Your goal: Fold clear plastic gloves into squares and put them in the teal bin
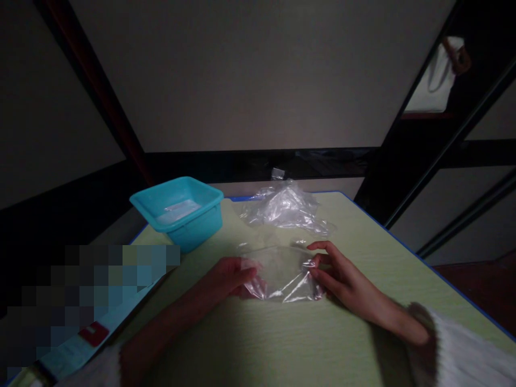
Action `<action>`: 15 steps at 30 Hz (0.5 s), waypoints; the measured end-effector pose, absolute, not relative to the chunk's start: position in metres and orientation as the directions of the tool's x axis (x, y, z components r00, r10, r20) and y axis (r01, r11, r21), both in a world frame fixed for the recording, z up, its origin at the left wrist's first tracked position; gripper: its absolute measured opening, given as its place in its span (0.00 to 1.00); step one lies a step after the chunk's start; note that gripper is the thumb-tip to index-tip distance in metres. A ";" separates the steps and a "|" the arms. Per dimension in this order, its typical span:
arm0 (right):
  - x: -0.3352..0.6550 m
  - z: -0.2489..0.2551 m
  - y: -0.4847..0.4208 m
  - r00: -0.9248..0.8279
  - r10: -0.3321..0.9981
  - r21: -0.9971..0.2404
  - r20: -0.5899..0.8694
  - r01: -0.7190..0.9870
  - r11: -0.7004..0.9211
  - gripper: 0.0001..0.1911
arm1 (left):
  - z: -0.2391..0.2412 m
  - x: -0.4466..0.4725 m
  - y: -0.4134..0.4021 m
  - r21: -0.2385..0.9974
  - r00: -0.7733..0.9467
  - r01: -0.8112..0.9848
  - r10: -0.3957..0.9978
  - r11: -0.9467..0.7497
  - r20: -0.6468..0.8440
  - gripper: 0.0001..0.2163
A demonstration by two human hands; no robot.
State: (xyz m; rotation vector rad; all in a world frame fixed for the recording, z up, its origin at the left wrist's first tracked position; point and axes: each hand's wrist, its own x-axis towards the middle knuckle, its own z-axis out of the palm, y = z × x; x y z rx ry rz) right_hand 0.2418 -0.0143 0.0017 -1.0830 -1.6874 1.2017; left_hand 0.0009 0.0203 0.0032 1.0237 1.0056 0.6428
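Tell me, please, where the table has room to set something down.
It is bare between the right hand and the table's right edge, and between the forearms, this side of the clear plastic bag. Crowded: far middle, with crumpled plastic; far left, with turquoise basin.

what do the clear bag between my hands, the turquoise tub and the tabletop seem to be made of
Bag: thin, glossy plastic film; it is see-through and its creases glint.
Tub: probably moulded plastic with a soft sheen; one even colour, flared lip.
Tabletop: perhaps laminate, fairly matte; faint streaks hint at wood grain, but solid wood can't be ruled out.
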 end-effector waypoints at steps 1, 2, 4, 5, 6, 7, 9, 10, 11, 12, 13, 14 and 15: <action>0.241 0.001 -0.014 -0.322 0.938 -0.958 0.128 0.204 0.200 0.14 | 0.004 0.001 0.021 0.917 0.409 0.041 0.831 0.396 -0.377 0.25; 0.241 0.000 -0.013 -0.316 0.939 -0.955 0.136 0.210 0.209 0.14 | 0.006 0.000 0.020 0.922 0.394 0.079 0.838 0.378 -0.377 0.24; 0.240 0.000 -0.012 -0.300 0.942 -0.950 0.151 0.218 0.222 0.13 | 0.009 0.000 0.020 0.933 0.369 0.143 0.857 0.330 -0.360 0.21; 0.240 0.000 -0.011 -0.290 0.944 -0.949 0.157 0.221 0.226 0.13 | 0.010 0.000 0.019 0.940 0.362 0.159 0.868 0.303 -0.341 0.19; 0.239 0.000 -0.011 -0.280 0.946 -0.947 0.162 0.226 0.229 0.13 | 0.011 0.000 0.018 0.945 0.357 0.169 0.876 0.281 -0.324 0.18; 0.239 0.000 -0.011 -0.270 0.949 -0.946 0.163 0.232 0.229 0.13 | 0.012 0.001 0.017 0.948 0.354 0.175 0.882 0.264 -0.311 0.18; 0.238 0.000 -0.010 -0.257 0.953 -0.942 0.158 0.251 0.224 0.13 | 0.012 0.002 0.015 0.951 0.339 0.189 0.893 0.244 -0.297 0.17; 0.238 -0.001 -0.010 -0.255 0.954 -0.939 0.156 0.261 0.223 0.14 | 0.011 0.003 0.015 0.952 0.324 0.196 0.901 0.235 -0.289 0.16; 0.238 -0.001 -0.010 -0.251 0.955 -0.936 0.158 0.272 0.226 0.14 | 0.011 0.004 0.014 0.953 0.302 0.201 0.911 0.227 -0.281 0.16; 0.238 -0.001 -0.010 -0.247 0.955 -0.931 0.162 0.282 0.231 0.14 | 0.011 0.006 0.013 0.953 0.281 0.204 0.920 0.222 -0.274 0.16; 0.238 -0.002 -0.010 -0.243 0.956 -0.927 0.165 0.293 0.235 0.14 | 0.011 0.007 0.012 0.954 0.261 0.206 0.927 0.219 -0.269 0.15; 0.238 -0.002 -0.009 -0.240 0.956 -0.922 0.169 0.303 0.239 0.14 | 0.012 0.009 0.012 0.954 0.244 0.209 0.933 0.217 -0.265 0.15; 0.238 -0.003 -0.009 -0.236 0.956 -0.918 0.173 0.313 0.243 0.14 | 0.013 0.010 0.011 0.953 0.233 0.212 0.936 0.217 -0.265 0.15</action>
